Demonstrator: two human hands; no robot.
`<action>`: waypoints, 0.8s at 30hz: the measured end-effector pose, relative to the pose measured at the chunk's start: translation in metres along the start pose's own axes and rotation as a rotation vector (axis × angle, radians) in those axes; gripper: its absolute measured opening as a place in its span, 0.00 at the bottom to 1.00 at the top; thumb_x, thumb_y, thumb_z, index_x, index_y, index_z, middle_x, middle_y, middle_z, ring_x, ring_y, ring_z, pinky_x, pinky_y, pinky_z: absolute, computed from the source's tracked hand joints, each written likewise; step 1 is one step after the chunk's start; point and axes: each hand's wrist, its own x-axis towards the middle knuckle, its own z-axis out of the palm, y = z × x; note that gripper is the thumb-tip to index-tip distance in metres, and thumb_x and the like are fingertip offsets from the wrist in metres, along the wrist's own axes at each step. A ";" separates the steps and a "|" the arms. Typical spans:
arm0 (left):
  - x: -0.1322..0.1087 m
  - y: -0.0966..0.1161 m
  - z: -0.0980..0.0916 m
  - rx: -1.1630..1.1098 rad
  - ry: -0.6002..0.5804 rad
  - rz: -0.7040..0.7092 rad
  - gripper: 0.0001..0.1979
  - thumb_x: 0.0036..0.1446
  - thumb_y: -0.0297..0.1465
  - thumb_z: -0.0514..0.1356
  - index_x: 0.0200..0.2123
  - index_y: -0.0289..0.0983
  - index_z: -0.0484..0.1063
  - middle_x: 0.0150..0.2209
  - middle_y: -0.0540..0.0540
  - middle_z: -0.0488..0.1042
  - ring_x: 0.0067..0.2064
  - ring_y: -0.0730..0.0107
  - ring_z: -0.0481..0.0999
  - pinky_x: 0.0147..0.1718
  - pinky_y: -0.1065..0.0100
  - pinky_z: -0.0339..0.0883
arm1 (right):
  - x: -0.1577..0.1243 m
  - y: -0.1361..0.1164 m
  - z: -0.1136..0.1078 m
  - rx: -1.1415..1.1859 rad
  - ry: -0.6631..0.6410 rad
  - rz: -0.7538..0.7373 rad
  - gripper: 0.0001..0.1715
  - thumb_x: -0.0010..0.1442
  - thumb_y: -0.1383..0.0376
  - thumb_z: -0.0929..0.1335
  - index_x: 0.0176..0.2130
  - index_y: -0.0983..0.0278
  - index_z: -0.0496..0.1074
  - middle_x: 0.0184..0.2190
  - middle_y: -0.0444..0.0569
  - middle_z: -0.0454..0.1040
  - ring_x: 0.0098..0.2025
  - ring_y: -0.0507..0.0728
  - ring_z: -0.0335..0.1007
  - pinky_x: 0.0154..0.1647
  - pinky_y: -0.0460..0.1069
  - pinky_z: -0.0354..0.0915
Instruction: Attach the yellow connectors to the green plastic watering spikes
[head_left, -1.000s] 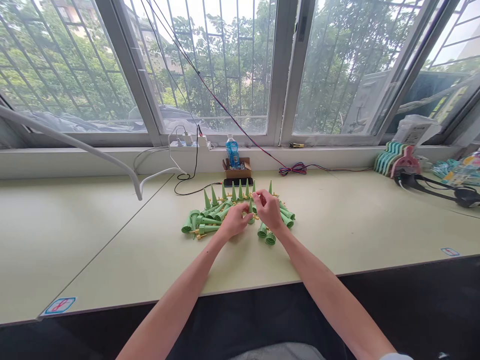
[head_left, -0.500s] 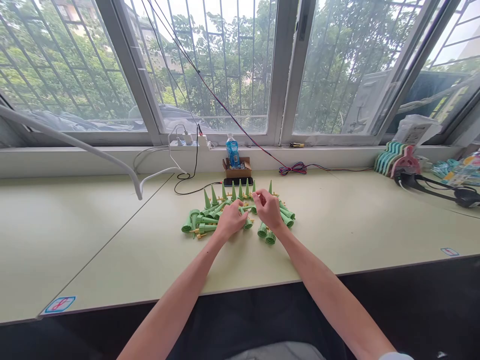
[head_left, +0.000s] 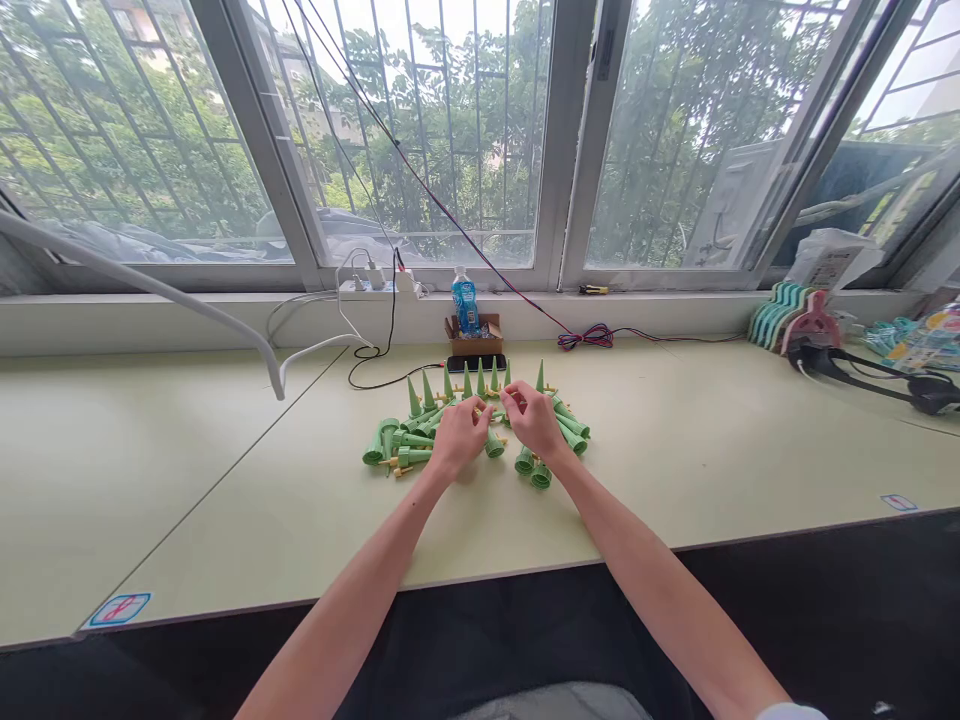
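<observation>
Green plastic cone-shaped spikes with small yellow valve pieces are gathered at the middle of the table. Several of them stand point-up in a curved row, among them one upright spike (head_left: 540, 376) at the right. My left hand (head_left: 462, 434) is closed over the pile, fingertips curled near a lying spike (head_left: 494, 444). Opposite it, my right hand (head_left: 531, 418) pinches thumb and fingers together, close to the left fingertips. Whatever either hand holds is too small or hidden to name. Two cones (head_left: 541, 475) lie with open ends toward me, below my right hand.
Behind the spikes lie a dark phone (head_left: 478, 364) and a small cardboard box (head_left: 478, 346) with a blue-labelled bottle (head_left: 465, 303). A bundled cable (head_left: 589, 337) rests near the sill. Hangers (head_left: 784, 315) and a black headset (head_left: 862, 372) sit at the right; a white tube (head_left: 187, 300) arches in from the left.
My left hand has shifted slightly up and right, and my right hand slightly left, so the fingertips are closer together. The spikes on the table look almost the same.
</observation>
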 end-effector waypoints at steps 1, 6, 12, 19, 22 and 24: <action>0.000 0.001 -0.001 -0.022 0.027 0.010 0.15 0.60 0.40 0.52 0.29 0.39 0.71 0.22 0.48 0.72 0.26 0.66 0.70 0.28 0.68 0.58 | 0.000 0.000 0.000 0.009 -0.015 0.000 0.15 0.63 0.56 0.61 0.34 0.63 0.69 0.23 0.44 0.70 0.23 0.51 0.63 0.26 0.46 0.59; 0.002 0.007 -0.004 -0.153 0.082 0.035 0.19 0.63 0.43 0.48 0.28 0.38 0.70 0.23 0.49 0.72 0.25 0.69 0.68 0.28 0.69 0.59 | 0.001 0.001 0.000 0.017 -0.049 -0.015 0.12 0.61 0.59 0.63 0.33 0.63 0.70 0.26 0.46 0.73 0.25 0.52 0.66 0.28 0.46 0.61; 0.001 0.009 -0.003 -0.290 0.037 0.038 0.16 0.60 0.41 0.51 0.27 0.38 0.69 0.26 0.49 0.73 0.30 0.68 0.72 0.31 0.69 0.63 | 0.000 0.003 0.001 0.053 -0.109 -0.002 0.12 0.61 0.59 0.63 0.34 0.63 0.70 0.27 0.45 0.73 0.22 0.50 0.65 0.25 0.45 0.61; 0.002 0.008 -0.003 -0.313 0.030 0.028 0.15 0.59 0.39 0.52 0.25 0.37 0.68 0.25 0.48 0.72 0.29 0.69 0.70 0.30 0.69 0.63 | 0.000 0.004 0.001 0.081 -0.109 0.018 0.12 0.61 0.58 0.63 0.34 0.63 0.71 0.29 0.46 0.74 0.24 0.51 0.67 0.25 0.45 0.62; 0.002 0.007 -0.002 -0.303 0.019 0.034 0.15 0.59 0.38 0.52 0.24 0.37 0.67 0.23 0.49 0.71 0.28 0.70 0.68 0.30 0.69 0.62 | 0.000 0.004 0.001 0.102 -0.118 0.047 0.13 0.61 0.58 0.62 0.33 0.63 0.70 0.28 0.45 0.73 0.23 0.51 0.66 0.24 0.45 0.61; 0.002 0.006 -0.001 -0.301 0.008 0.036 0.16 0.59 0.39 0.52 0.24 0.37 0.67 0.23 0.49 0.70 0.27 0.70 0.67 0.29 0.69 0.61 | 0.001 0.004 0.000 0.114 -0.131 0.059 0.13 0.61 0.58 0.62 0.32 0.63 0.69 0.27 0.45 0.72 0.22 0.50 0.65 0.24 0.45 0.61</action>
